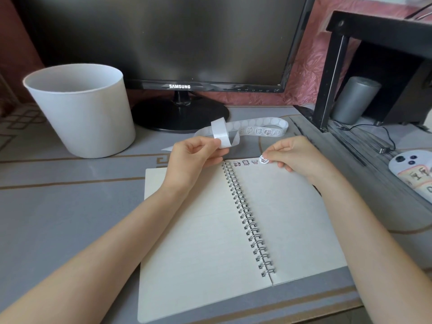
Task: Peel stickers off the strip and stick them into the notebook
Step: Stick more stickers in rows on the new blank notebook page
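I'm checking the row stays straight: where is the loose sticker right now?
Head view: the right hand pinches the round sticker at the top of the right page of the notebook, just right of three stuck stickers.

The notebook (pixel 289 220) lies before the monitor (pixel 163 38), bucket (pixel 81 111) behind-left.

Left – bucket (pixel 81 108); behind – monitor (pixel 163 40); right – shelf (pixel 378 66).
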`<state>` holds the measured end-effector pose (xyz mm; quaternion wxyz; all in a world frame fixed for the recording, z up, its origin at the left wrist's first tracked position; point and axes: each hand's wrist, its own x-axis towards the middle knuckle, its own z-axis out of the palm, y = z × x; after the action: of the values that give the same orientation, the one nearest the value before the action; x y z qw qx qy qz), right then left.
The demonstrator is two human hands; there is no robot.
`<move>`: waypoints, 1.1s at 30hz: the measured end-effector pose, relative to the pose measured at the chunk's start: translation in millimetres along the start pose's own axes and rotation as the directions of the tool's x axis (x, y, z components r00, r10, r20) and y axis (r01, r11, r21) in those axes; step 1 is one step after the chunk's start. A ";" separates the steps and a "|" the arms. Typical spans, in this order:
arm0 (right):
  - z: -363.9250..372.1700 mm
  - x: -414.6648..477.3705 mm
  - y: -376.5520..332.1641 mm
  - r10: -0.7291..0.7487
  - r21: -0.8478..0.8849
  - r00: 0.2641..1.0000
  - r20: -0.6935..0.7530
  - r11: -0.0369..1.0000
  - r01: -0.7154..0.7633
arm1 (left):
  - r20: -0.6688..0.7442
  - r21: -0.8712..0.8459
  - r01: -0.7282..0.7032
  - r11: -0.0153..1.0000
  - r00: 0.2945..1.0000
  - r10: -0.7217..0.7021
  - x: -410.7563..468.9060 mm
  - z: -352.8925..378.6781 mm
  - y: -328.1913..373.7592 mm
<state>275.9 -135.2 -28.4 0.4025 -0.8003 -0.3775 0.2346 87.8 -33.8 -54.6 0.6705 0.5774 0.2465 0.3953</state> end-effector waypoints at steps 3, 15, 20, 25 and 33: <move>0.9 -0.5 -0.2 -0.008 -0.003 1.000 0.004 1.000 0.008 | 0.000 0.009 0.008 1.000 1.000 -0.008 -0.2 0.6 -0.1; 2.4 6.2 6.1 -0.033 -0.022 0.999 -0.008 0.999 0.032 | 0.010 0.020 0.011 1.000 1.000 -0.011 -0.8 0.7 -0.1; 3.3 8.2 7.5 -0.041 -0.033 0.999 -0.019 0.999 0.040 | 0.008 0.028 0.011 1.000 1.000 -0.011 -1.1 0.7 -0.1; 3.4 9.3 8.8 -0.039 -0.045 0.999 -0.028 0.998 0.037 | 0.005 0.026 0.012 1.000 1.000 -0.012 -0.7 0.3 -0.1; 3.5 9.5 9.3 -0.043 -0.053 0.998 -0.038 0.998 0.041 | 0.005 0.026 0.018 0.999 1.000 -0.019 -0.3 0.3 -0.8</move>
<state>283.2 -129.7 -38.7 0.3936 -0.8068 -0.3923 0.2005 88.1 -34.3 -55.4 0.6673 0.5848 0.2551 0.3843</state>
